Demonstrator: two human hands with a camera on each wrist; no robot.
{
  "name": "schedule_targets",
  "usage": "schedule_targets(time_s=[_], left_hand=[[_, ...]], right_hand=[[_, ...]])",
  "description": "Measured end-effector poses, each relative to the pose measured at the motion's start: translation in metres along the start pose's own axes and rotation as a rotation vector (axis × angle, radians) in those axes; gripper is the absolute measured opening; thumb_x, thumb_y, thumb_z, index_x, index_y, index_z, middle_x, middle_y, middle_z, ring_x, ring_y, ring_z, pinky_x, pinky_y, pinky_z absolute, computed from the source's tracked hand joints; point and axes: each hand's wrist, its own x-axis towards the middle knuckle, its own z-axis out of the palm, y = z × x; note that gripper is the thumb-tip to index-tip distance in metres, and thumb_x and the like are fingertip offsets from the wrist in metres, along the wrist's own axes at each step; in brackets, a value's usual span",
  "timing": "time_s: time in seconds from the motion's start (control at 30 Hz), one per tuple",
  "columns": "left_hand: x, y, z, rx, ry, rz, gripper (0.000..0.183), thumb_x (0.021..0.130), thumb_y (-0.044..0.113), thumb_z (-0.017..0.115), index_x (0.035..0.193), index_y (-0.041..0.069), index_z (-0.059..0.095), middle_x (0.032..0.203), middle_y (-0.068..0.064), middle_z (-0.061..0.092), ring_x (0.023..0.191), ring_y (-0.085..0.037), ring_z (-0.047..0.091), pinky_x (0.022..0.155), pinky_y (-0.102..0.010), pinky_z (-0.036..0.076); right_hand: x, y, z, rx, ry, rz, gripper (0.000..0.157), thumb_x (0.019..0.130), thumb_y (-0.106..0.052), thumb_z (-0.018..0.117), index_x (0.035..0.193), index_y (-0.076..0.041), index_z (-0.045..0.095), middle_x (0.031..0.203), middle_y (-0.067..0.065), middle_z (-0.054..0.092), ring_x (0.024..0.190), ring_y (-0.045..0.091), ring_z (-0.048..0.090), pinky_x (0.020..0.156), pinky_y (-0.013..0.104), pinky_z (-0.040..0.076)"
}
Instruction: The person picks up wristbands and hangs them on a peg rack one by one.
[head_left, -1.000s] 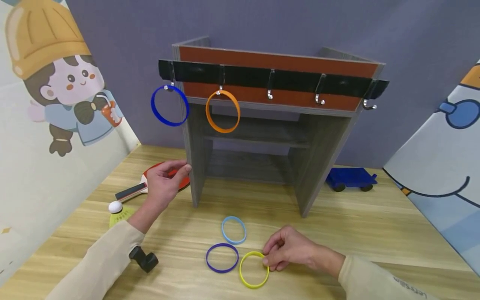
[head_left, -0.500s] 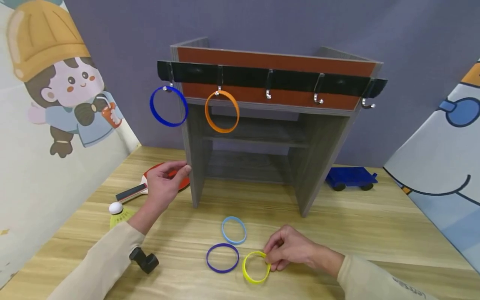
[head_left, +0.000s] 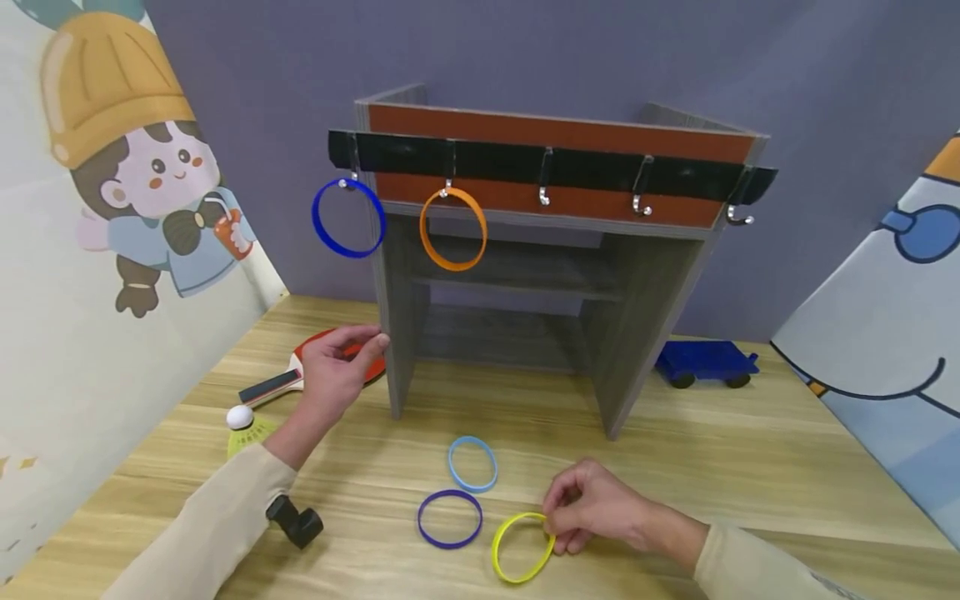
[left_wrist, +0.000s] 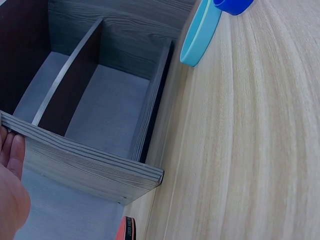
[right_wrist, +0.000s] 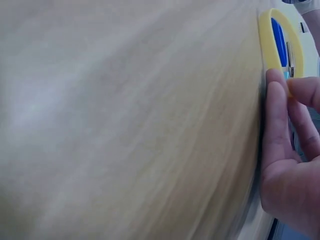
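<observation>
My right hand [head_left: 596,508] pinches a yellow wristband [head_left: 516,580] between thumb and fingers, low over the table; the right wrist view shows the grip at the band's edge. A purple wristband [head_left: 448,546] and a light blue wristband [head_left: 474,488] lie to its left. With thumb and fingertips, my left hand [head_left: 333,375] grips the front edge of the left panel of a grey shelf unit [head_left: 401,350]. On the unit's black hook rail [head_left: 498,158], a blue wristband [head_left: 316,221] hangs from the leftmost hook and an orange wristband [head_left: 454,266] from the second.
Behind my left hand lies a red table tennis bat [head_left: 270,387], with a yellow shuttlecock [head_left: 247,435] nearer me. A blue toy cart [head_left: 705,360] stands right of the shelf unit. Bare metal hooks [head_left: 543,198] line the rail's right part. Printed wall panels flank the table.
The yellow wristband has turned and tilted in my right fingers, which shift slightly right. The whole head view has shifted a little. My left hand keeps its place on the panel.
</observation>
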Motion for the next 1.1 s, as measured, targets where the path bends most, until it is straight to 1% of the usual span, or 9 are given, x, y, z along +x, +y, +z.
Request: schedule_targets(time_s=[0.07, 0.2, 0.37, 0.6, 0.7, 0.8, 0.93, 1.03, 1.1], left_hand=[[0.000, 0.002, 0.000, 0.017, -0.001, -0.007, 0.014, 0.079, -0.014, 0.069, 0.089, -0.020, 0.063, 0.079, -0.022, 0.067, 0.066, -0.011, 0.067, 0.063, -0.021, 0.055], [-0.001, 0.002, 0.000, 0.011, -0.006, -0.006, 0.014, 0.079, -0.013, 0.070, 0.089, -0.020, 0.063, 0.079, -0.022, 0.067, 0.066, -0.012, 0.066, 0.063, -0.021, 0.055], [-0.002, 0.003, 0.001, 0.002, -0.010, -0.003, 0.013, 0.078, -0.017, 0.068, 0.089, -0.021, 0.063, 0.079, -0.023, 0.067, 0.066, -0.010, 0.066, 0.063, -0.021, 0.055], [0.000, 0.002, 0.001, 0.019, -0.013, -0.017, 0.013, 0.078, -0.018, 0.067, 0.091, -0.020, 0.064, 0.081, -0.021, 0.068, 0.067, -0.010, 0.067, 0.062, -0.021, 0.055], [0.000, 0.002, 0.000, 0.020, -0.011, -0.017, 0.013, 0.078, -0.017, 0.067, 0.091, -0.019, 0.064, 0.081, -0.020, 0.068, 0.067, -0.010, 0.067, 0.062, -0.021, 0.055], [0.000, 0.002, 0.000, 0.015, -0.011, -0.005, 0.012, 0.078, -0.018, 0.067, 0.090, -0.020, 0.064, 0.081, -0.022, 0.067, 0.067, -0.010, 0.067, 0.062, -0.021, 0.055], [0.000, 0.002, 0.001, 0.012, -0.011, 0.011, 0.012, 0.078, -0.019, 0.066, 0.090, -0.021, 0.063, 0.081, -0.025, 0.066, 0.067, -0.010, 0.066, 0.062, -0.021, 0.055], [0.000, 0.002, 0.001, 0.014, -0.009, 0.008, 0.012, 0.078, -0.019, 0.067, 0.090, -0.020, 0.063, 0.081, -0.023, 0.067, 0.067, -0.009, 0.066, 0.063, -0.021, 0.055], [0.000, 0.002, 0.000, 0.015, -0.009, 0.004, 0.013, 0.078, -0.019, 0.067, 0.090, -0.020, 0.063, 0.081, -0.023, 0.067, 0.067, -0.009, 0.067, 0.063, -0.021, 0.055]], right_hand=[[-0.003, 0.001, -0.001, -0.002, 0.011, -0.004, 0.008, 0.074, 0.001, 0.069, 0.079, 0.004, 0.064, 0.069, 0.016, 0.064, 0.058, 0.026, 0.065, 0.050, 0.033, 0.055], [-0.009, 0.001, -0.005, 0.011, 0.023, 0.002, 0.008, 0.074, 0.001, 0.069, 0.078, 0.004, 0.062, 0.070, 0.016, 0.063, 0.059, 0.027, 0.066, 0.051, 0.034, 0.056], [-0.017, -0.002, -0.010, 0.048, 0.014, -0.032, 0.006, 0.075, 0.005, 0.065, 0.077, 0.001, 0.062, 0.074, 0.015, 0.062, 0.065, 0.031, 0.067, 0.055, 0.033, 0.056], [-0.025, -0.008, -0.018, 0.068, 0.030, -0.043, 0.008, 0.075, 0.005, 0.067, 0.077, -0.002, 0.062, 0.081, 0.016, 0.060, 0.071, 0.034, 0.067, 0.064, 0.042, 0.057], [-0.027, -0.010, -0.021, 0.098, 0.034, -0.061, 0.007, 0.076, 0.005, 0.067, 0.078, 0.000, 0.063, 0.083, 0.017, 0.060, 0.073, 0.035, 0.067, 0.067, 0.044, 0.057], [-0.028, -0.012, -0.025, 0.128, 0.031, -0.090, 0.008, 0.076, 0.005, 0.068, 0.080, 0.006, 0.062, 0.086, 0.019, 0.060, 0.074, 0.033, 0.067, 0.067, 0.042, 0.057], [-0.029, -0.014, -0.031, 0.159, 0.016, -0.128, 0.016, 0.077, 0.006, 0.069, 0.085, 0.013, 0.057, 0.088, 0.021, 0.061, 0.075, 0.032, 0.067, 0.068, 0.040, 0.057], [-0.030, -0.015, -0.036, 0.180, 0.012, -0.147, 0.013, 0.077, 0.007, 0.067, 0.085, 0.011, 0.058, 0.088, 0.020, 0.062, 0.076, 0.031, 0.068, 0.069, 0.041, 0.056], [-0.030, -0.016, -0.038, 0.190, 0.016, -0.164, 0.009, 0.079, 0.008, 0.066, 0.084, 0.005, 0.061, 0.087, 0.018, 0.063, 0.077, 0.030, 0.068, 0.070, 0.042, 0.056]])
